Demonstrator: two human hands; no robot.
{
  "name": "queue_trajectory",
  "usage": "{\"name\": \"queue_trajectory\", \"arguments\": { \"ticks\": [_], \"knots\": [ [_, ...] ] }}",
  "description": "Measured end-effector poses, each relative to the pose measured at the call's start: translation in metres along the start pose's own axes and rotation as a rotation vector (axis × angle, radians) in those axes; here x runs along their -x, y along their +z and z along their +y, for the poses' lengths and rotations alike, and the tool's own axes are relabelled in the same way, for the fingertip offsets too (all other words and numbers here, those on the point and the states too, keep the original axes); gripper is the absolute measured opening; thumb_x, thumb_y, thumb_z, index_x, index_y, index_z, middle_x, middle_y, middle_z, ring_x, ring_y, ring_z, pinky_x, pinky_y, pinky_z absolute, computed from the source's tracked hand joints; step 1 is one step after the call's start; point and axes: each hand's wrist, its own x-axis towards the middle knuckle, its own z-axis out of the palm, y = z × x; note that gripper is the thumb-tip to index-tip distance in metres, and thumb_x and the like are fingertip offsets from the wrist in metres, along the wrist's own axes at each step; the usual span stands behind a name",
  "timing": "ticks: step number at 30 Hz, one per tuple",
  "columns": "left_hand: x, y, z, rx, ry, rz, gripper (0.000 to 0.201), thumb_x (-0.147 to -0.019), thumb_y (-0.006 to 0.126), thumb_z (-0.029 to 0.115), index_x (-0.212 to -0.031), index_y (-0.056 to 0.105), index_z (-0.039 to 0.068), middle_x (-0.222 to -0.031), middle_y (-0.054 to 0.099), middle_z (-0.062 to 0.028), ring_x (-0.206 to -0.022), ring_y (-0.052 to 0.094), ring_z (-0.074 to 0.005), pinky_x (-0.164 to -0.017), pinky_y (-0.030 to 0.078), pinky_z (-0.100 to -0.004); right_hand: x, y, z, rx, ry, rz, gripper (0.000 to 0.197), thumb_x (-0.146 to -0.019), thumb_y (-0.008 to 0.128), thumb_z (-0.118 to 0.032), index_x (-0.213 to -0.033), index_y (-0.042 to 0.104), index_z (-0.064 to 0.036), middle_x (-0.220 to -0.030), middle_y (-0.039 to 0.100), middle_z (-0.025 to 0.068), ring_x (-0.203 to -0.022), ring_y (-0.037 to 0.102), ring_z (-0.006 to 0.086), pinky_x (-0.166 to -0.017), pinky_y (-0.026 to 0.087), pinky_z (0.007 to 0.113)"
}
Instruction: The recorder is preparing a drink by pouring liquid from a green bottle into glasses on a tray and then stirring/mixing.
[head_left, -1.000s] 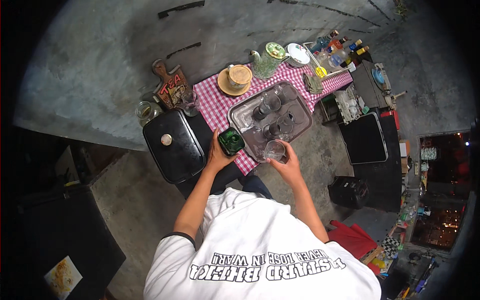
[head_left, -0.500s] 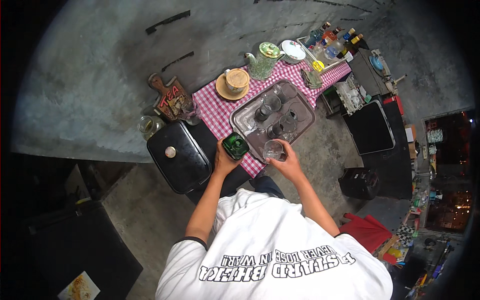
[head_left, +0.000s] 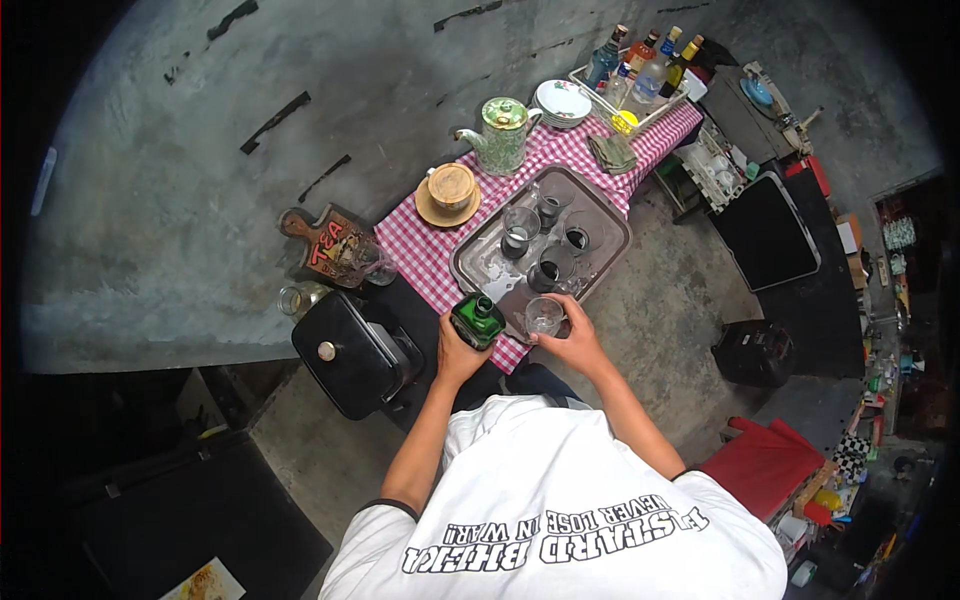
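Observation:
My left hand [head_left: 460, 354] is closed around a green glass bottle [head_left: 476, 328], its open neck pointing up. Just right of it, my right hand [head_left: 577, 344] grips a clear drinking glass [head_left: 544, 317] by its side, and I make out no liquid in it. Both are held at the near edge of a brown metal tray [head_left: 470, 282]. Several clear glasses stand on that tray, among them a front glass [head_left: 549, 272] and a left glass [head_left: 518, 235] with something dark at the bottom. A wet patch shows on the tray's left side.
Under the tray lies a red-and-white checked cloth [head_left: 425, 265]. Behind stand a green teapot [head_left: 503, 140], a lidded cup [head_left: 452, 188], stacked plates [head_left: 563, 101] and a rack [head_left: 640, 120] of bottles. A black lidded container [head_left: 345, 355] stands left, near a wooden board [head_left: 330, 245].
The view has shifted, so the tray and table appear at a slightly different angle. The green bottle's neck shows more clearly now. Both hands keep their holds.

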Motion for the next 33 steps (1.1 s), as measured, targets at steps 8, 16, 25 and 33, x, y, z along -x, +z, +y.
{"name": "queue_trajectory", "arguments": {
  "ticks": [8,16,25,33],
  "knots": [
    [0.025,-0.023,0.080,0.100,-0.063,-0.018,0.091,-0.059,0.088,0.015,-0.131,0.035,0.004,-0.119,0.056,-0.0141,-0.111,0.059,-0.0263,-0.097,0.046,-0.0380,-0.024,-0.035,-0.006,-0.076,-0.075,-0.078,0.063,-0.070,0.080,-0.009,-0.127,0.053,-0.0058,-0.119,0.053,0.0071,-0.112,0.055,0.0198,-0.093,0.046,0.031],
    [0.049,-0.044,0.121,0.310,-0.078,0.091,0.088,-0.061,0.086,0.022,-0.132,0.038,0.003,-0.119,0.055,-0.0122,-0.108,0.057,-0.0237,-0.094,0.046,-0.0368,-0.038,-0.021,-0.046,-0.475,-0.127,-0.136,0.062,-0.074,0.077,-0.005,-0.129,0.049,-0.0022,-0.117,0.052,0.0081,-0.111,0.054,0.0177,-0.097,0.043,0.032],
    [0.057,-0.072,0.143,0.741,-0.153,0.016,0.056,-0.065,0.079,0.024,-0.113,0.058,0.002,-0.098,0.062,-0.0055,-0.089,0.059,-0.0181,-0.083,0.048,-0.0328,-0.044,0.036,-0.103,-0.599,-0.260,0.053,0.063,-0.076,0.076,-0.008,-0.131,0.046,-0.0009,-0.118,0.049,0.0087,-0.112,0.052,0.0182,-0.097,0.043,0.032],
    [0.057,-0.126,0.129,0.799,-0.116,-0.172,0.048,-0.067,0.075,0.023,-0.108,0.060,0.003,-0.097,0.062,-0.0041,-0.087,0.058,-0.0165,-0.079,0.048,-0.0315,-0.021,0.087,-0.142,-0.564,-0.309,0.222,0.064,-0.078,0.075,-0.007,-0.133,0.042,-0.0014,-0.120,0.048,0.0081,-0.114,0.051,0.0178,-0.098,0.043,0.031]
  ]
}}
